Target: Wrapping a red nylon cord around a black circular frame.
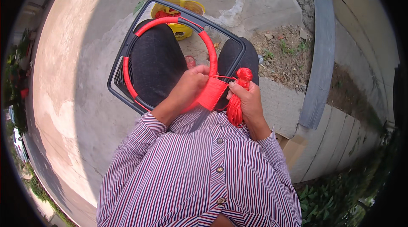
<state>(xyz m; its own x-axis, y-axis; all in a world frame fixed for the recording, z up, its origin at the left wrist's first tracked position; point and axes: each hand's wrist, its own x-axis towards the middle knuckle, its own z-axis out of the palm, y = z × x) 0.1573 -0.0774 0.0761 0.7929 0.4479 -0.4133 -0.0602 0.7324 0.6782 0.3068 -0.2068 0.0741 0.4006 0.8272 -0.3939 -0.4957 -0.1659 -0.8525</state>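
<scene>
A dark grey tubular frame (123,53) with rounded corners rests across my thighs. Set inside it is a ring (209,46), wound in stretches with red cord and bare dark between them. Near my waist, a broad flat band of tightly laid red cord (212,93) covers the bars. My left hand (189,86) is closed at the ring's near right edge, fingertips against the red winding. On the right, my right hand (248,101) grips a bundle of red cord (236,110), its thumb against the band's edge. A strand spans the short gap between my hands.
Beyond my knees a yellow bucket (183,33) holds red material. Grey concrete (106,74) lies to the left, partly sunlit. At the right are a patch of dirt with small weeds (282,53), a long grey board (318,61) and a cardboard piece (293,148).
</scene>
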